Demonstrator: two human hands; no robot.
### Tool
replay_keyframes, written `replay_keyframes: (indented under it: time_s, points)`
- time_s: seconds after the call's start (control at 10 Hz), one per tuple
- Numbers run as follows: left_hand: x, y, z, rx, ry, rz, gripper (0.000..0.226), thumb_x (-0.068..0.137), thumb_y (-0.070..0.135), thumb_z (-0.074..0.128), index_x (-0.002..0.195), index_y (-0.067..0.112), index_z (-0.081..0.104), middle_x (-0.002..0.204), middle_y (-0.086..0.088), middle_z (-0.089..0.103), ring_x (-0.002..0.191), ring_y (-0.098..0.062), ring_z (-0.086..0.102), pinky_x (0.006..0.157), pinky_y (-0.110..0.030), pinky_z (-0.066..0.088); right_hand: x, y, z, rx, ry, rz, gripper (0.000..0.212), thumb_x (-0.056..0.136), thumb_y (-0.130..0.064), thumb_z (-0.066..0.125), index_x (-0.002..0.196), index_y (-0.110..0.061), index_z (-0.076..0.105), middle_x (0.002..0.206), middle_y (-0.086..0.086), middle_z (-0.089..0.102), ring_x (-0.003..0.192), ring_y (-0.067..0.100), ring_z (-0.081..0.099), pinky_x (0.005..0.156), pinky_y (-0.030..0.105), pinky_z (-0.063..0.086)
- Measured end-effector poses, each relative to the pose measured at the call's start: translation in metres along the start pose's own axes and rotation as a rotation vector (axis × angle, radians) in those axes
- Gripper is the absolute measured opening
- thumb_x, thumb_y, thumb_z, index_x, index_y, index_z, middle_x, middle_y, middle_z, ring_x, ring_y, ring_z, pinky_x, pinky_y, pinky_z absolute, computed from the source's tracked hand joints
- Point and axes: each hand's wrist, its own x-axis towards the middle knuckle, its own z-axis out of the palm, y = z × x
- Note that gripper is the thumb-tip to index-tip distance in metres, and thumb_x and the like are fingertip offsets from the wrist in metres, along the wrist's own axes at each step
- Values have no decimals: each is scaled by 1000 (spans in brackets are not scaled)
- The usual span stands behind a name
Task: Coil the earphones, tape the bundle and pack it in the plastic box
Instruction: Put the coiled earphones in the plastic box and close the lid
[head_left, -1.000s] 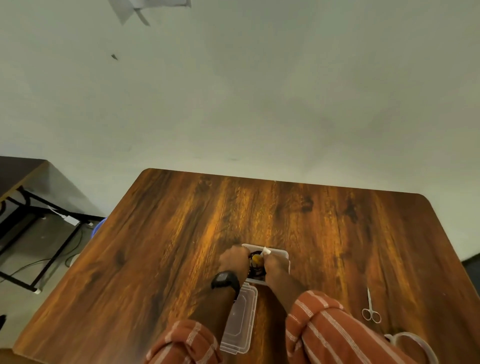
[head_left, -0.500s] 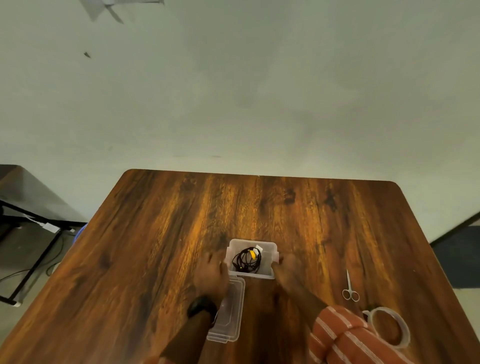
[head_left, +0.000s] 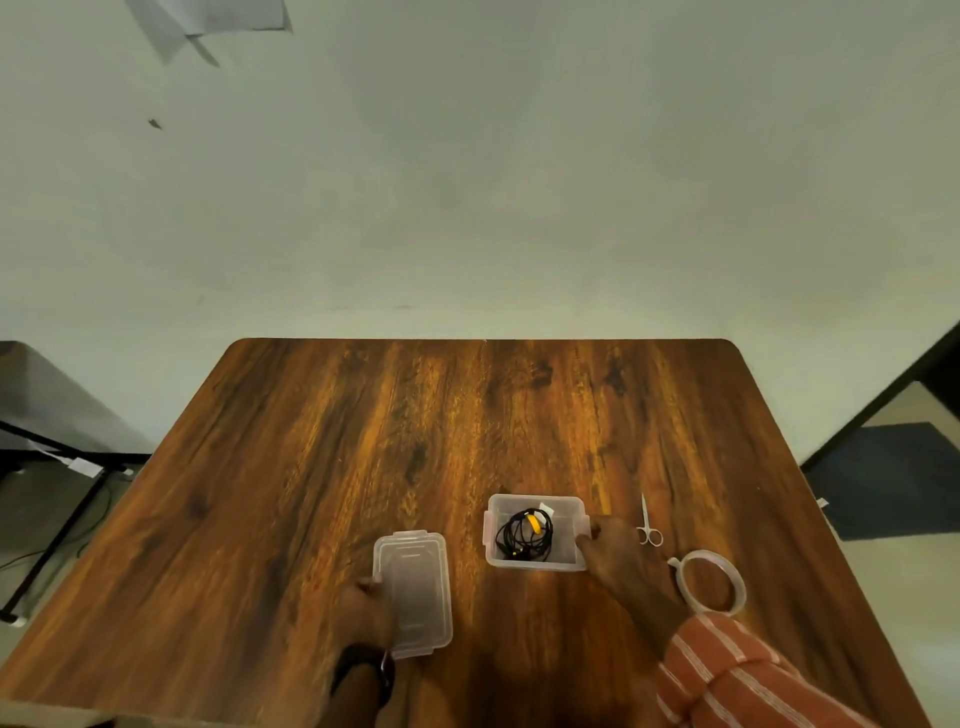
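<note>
The clear rectangular plastic box (head_left: 535, 532) stands open on the brown wood-grain desk (head_left: 467, 431), holding the coiled black earphone bundle (head_left: 523, 536) with a yellow band. The right hand (head_left: 613, 553) has fingers clamped on the box's right wall. The left hand (head_left: 363, 610) grips the clear plastic lid (head_left: 413, 592) lying beside the box.

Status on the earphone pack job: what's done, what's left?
Done: coiled earphones lie inside the open plastic box, a tape tab showing on the bundle. In hand: left hand grips the lid, right hand steadies the box. Left: lid on. Scissors and tape roll lie aside.
</note>
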Motion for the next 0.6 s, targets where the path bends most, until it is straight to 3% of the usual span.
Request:
replay_keyframes:
  time_s: [0.1, 0.2, 0.3, 0.4, 0.5, 0.6]
  points:
    - [-15, 52, -41, -247, 61, -51, 24, 93, 40, 53, 92, 21, 67, 92, -2, 67, 88, -26, 65, 74, -38, 52, -17, 20, -4, -79, -53, -23, 25, 84, -50, 54, 89, -34, 72, 78, -19, 71, 70, 3, 67, 67, 32, 59]
    - [-24, 95, -55, -473, 91, 13, 15, 93, 26, 58, 96, 15, 67, 95, -6, 69, 82, -22, 63, 64, -29, 48, -22, 27, -3, -78, 7, -39, 27, 84, -56, 51, 85, -37, 71, 72, -19, 70, 66, 1, 66, 68, 35, 60]
    - [-38, 149, -53, -389, 137, 426, 12, 84, 16, 71, 96, 14, 73, 102, -2, 69, 87, -16, 59, 68, -26, 43, -37, 8, -12, 187, 160, 12, 37, 90, -54, 46, 74, -28, 69, 66, -9, 70, 61, 9, 65, 63, 37, 58]
    - [-47, 165, -40, -201, 57, 756, 12, 79, 15, 74, 91, 18, 75, 98, 3, 69, 87, -16, 60, 73, -30, 47, -42, -15, -26, 616, 107, 110, 39, 97, -41, 51, 77, -14, 70, 67, 5, 69, 56, 18, 62, 53, 33, 53]
    - [-65, 173, -27, 71, -31, 1068, 19, 77, 22, 77, 95, 27, 74, 100, 7, 67, 92, -16, 60, 77, -33, 51, -47, -34, -42, 849, -55, 125, 22, 95, -19, 62, 94, 2, 69, 82, 16, 72, 59, 21, 65, 48, 30, 54]
    - [-72, 164, -18, 147, -111, 1106, 24, 77, 26, 77, 100, 30, 71, 105, 8, 65, 99, -17, 60, 82, -33, 52, -51, -30, -39, 764, -41, 126, 12, 90, -6, 67, 100, 1, 70, 96, 18, 74, 69, 21, 72, 53, 31, 59]
